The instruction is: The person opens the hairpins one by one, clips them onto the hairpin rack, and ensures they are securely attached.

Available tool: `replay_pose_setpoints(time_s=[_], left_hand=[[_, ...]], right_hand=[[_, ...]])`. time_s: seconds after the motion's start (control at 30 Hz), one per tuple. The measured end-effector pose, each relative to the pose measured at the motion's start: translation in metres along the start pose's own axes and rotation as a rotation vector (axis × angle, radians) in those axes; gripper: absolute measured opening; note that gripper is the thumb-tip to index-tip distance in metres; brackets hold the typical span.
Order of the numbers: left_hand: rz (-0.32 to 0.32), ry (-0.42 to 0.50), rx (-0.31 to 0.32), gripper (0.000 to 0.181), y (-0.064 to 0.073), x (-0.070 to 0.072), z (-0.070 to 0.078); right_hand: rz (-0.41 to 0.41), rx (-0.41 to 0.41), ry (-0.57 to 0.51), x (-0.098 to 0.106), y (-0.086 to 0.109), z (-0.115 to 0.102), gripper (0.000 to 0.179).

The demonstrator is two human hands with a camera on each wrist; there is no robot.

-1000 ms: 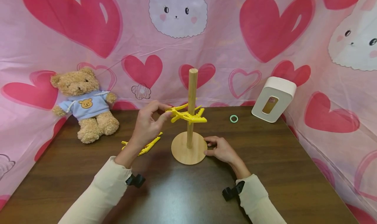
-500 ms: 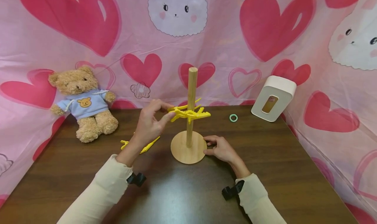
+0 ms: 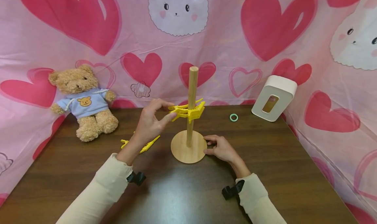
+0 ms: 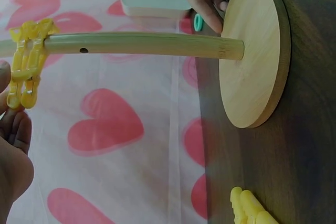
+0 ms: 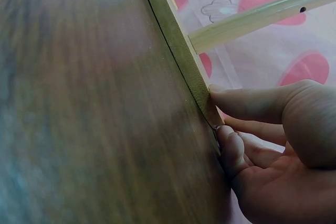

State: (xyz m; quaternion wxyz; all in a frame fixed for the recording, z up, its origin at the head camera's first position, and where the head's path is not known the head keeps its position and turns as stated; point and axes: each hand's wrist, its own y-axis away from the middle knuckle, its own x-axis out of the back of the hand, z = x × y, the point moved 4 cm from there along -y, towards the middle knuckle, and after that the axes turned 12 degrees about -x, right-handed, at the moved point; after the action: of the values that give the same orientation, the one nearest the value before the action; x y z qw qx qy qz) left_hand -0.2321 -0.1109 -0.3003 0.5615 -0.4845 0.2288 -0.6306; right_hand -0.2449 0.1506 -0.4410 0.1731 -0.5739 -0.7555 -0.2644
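Observation:
A wooden stand (image 3: 181, 150) with a round base and an upright pole (image 3: 192, 81) stands on the table. At the pole's middle my left hand (image 3: 151, 121) pinches the tail end of a yellow plastic clip (image 3: 196, 113) with thumb and fingers. The clip's toothed jaws lie across the pole; two yellow arms show side by side in the left wrist view. My right hand (image 3: 222, 149) grips the base's right edge, thumb on top (image 5: 247, 103) and fingers at the rim below. More yellow clip pieces (image 3: 149, 144) lie on the table, partly hidden behind my left wrist.
On the left a teddy bear (image 3: 85, 102) in a blue hoodie leans against the pink heart-print cloth (image 3: 218, 47). A green ring (image 3: 234, 117) lies behind the stand to the right. Past it, a white box with a slot (image 3: 274, 98) leans at the back right.
The clip's front end, spread wide to the right before, is now drawn in closer around the pole. My left hand has shifted slightly right; my right hand keeps its grip.

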Motion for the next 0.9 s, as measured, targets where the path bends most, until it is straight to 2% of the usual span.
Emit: replay_pose_setpoints(time_s=[0.63, 0.9], left_hand=[[-0.006, 0.048, 0.125, 0.04, 0.0042, 0.004, -0.0012], [0.022, 0.059, 0.125, 0.039, 0.0066, 0.0094, -0.0043]], right_hand=[[0.0, 0.004, 0.011, -0.0012, 0.0004, 0.0009, 0.05], [0.0, 0.017, 0.016, -0.0003, 0.0009, 0.0008, 0.05]])
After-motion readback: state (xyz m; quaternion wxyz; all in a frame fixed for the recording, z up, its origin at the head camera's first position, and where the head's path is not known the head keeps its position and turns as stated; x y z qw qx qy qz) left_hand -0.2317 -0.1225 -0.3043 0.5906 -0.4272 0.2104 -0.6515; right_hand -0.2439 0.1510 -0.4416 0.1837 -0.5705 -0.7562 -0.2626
